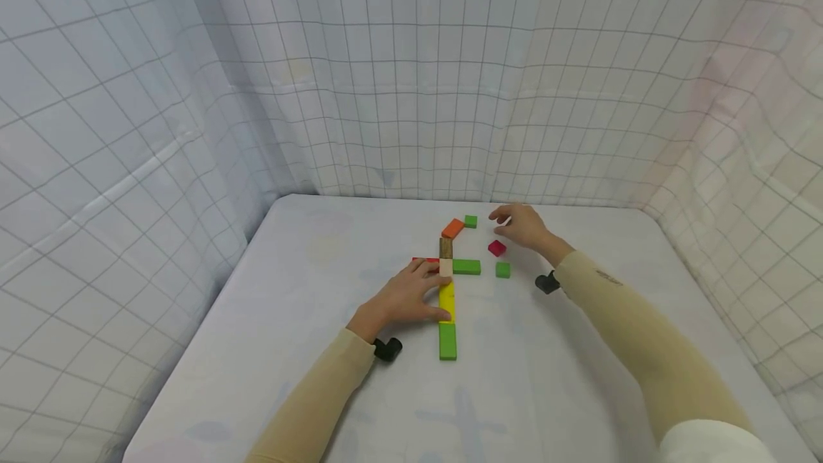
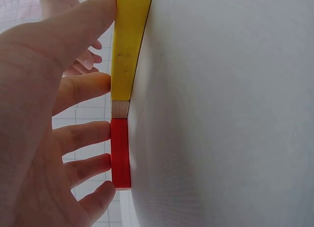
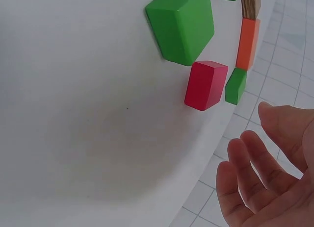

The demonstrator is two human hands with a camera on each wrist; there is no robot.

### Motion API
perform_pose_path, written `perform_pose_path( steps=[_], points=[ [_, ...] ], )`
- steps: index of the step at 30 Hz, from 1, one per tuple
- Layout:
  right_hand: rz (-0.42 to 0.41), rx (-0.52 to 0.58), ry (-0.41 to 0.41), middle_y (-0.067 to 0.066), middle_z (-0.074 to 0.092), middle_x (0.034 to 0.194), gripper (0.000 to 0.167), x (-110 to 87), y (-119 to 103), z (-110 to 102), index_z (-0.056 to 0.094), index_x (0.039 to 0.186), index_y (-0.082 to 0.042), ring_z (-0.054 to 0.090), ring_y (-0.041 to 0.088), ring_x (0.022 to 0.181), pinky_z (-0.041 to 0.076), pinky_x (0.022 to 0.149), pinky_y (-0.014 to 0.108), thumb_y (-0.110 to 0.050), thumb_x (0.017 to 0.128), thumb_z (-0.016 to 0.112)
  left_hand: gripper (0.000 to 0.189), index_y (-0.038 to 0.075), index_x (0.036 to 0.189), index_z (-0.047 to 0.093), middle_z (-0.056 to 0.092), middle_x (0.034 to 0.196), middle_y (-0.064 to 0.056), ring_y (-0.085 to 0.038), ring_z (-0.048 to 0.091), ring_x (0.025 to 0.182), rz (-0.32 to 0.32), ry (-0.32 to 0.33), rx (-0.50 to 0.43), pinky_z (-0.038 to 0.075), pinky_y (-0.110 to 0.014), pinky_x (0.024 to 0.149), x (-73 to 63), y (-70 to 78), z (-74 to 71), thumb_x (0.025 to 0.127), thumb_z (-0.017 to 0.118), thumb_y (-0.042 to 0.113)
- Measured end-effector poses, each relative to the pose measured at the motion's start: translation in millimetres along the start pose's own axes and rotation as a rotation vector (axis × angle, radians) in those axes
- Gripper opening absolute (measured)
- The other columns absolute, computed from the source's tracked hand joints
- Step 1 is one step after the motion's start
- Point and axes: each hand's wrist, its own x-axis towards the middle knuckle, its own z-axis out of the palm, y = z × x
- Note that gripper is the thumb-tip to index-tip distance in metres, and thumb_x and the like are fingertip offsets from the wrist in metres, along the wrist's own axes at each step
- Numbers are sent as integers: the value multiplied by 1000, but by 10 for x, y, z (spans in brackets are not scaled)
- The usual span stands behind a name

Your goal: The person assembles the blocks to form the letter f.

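Note:
Spread over a row of wooden blocks, my left hand (image 1: 406, 294) has its thumb and index finger on the yellow block (image 1: 446, 299). In the left wrist view its other fingertips touch the red block (image 2: 120, 153). A pale wood block (image 1: 446, 267) joins these to a long green block (image 1: 466, 267). My right hand (image 1: 522, 226), holding nothing, hovers at the back right with fingers loosely bent. Beside it are a crimson block (image 1: 497, 248) and a small green block (image 1: 471, 221), whose corner meets the slanted orange block (image 1: 453, 228).
Another small green block (image 1: 503, 270) lies right of the row. A brown grained block (image 1: 446, 248) sits between the orange and pale ones, and a green block (image 1: 447, 341) ends the row nearest me. Gridded white curtains (image 1: 424, 91) surround the white table (image 1: 308, 363).

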Motion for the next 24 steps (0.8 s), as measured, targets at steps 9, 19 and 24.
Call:
perform_pose_path(
  steps=[9,19,24],
  points=[
    [37,27,-37,16,66,117,32,-114,102,24,68,127,-3,62,33,105,53,88,45,-11,95,69,78,31,149,51,33,159,-5,-31,29,144,7,2,4,34,-49,113,11,-18,15,83,66,71],
    [92,108,-53,13,66,116,33,-235,214,81,68,127,-7,61,33,108,52,89,45,-17,96,69,78,32,150,49,32,159,-4,-30,28,144,1,-2,15,34,-49,113,11,-12,12,84,65,71],
    [121,143,-52,12,66,113,35,-285,277,159,69,126,-8,61,32,105,52,86,43,-24,95,72,78,31,150,50,32,159,-5,-31,28,145,-4,-13,1,33,-49,114,-7,5,1,84,66,70]
  ],
)
